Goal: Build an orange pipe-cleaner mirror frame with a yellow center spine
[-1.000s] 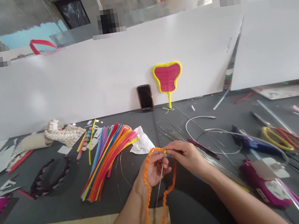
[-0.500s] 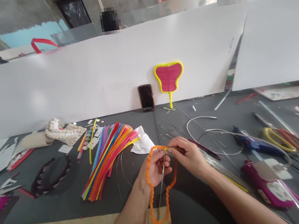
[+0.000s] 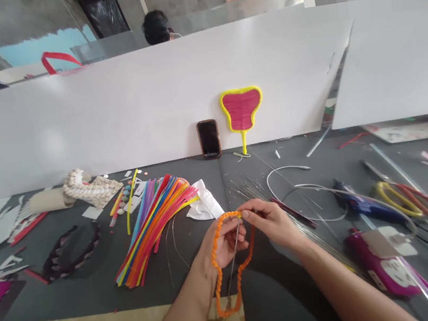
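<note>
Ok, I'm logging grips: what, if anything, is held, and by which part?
Both hands hold the orange loop at its top: the right hand pinches by the yellow bit, the left hand grips just alongside.

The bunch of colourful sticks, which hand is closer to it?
The left hand. It is just right of the bunch of colourful sticks; the right hand is farther right, past the left one.

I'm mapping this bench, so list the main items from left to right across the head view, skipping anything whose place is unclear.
Dark headband → bundle of colored strips → orange twisted loop → right hand → scissors.
</note>
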Demonstrator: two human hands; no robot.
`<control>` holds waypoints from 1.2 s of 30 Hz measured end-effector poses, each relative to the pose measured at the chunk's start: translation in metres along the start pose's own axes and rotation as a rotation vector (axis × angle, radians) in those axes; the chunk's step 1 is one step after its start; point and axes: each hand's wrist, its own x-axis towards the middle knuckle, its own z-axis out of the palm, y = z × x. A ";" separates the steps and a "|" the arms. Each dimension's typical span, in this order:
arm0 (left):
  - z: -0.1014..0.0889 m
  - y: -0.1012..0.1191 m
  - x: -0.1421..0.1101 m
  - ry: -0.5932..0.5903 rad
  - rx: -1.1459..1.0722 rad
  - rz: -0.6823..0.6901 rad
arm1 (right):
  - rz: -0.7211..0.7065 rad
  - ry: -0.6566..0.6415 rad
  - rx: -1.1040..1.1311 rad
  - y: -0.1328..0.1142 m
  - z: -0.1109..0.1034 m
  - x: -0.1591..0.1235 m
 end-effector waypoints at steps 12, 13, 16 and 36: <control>-0.001 0.001 0.003 -0.010 -0.001 0.044 | 0.068 0.085 0.014 0.001 0.002 0.001; 0.000 0.001 0.003 0.006 0.002 0.049 | 0.079 0.094 0.025 0.001 0.003 0.001; 0.002 0.002 0.002 0.048 0.007 0.058 | 0.103 0.071 0.062 0.002 0.004 0.001; 0.000 -0.003 0.003 0.021 0.018 0.050 | -0.075 0.004 -0.054 0.002 -0.002 0.003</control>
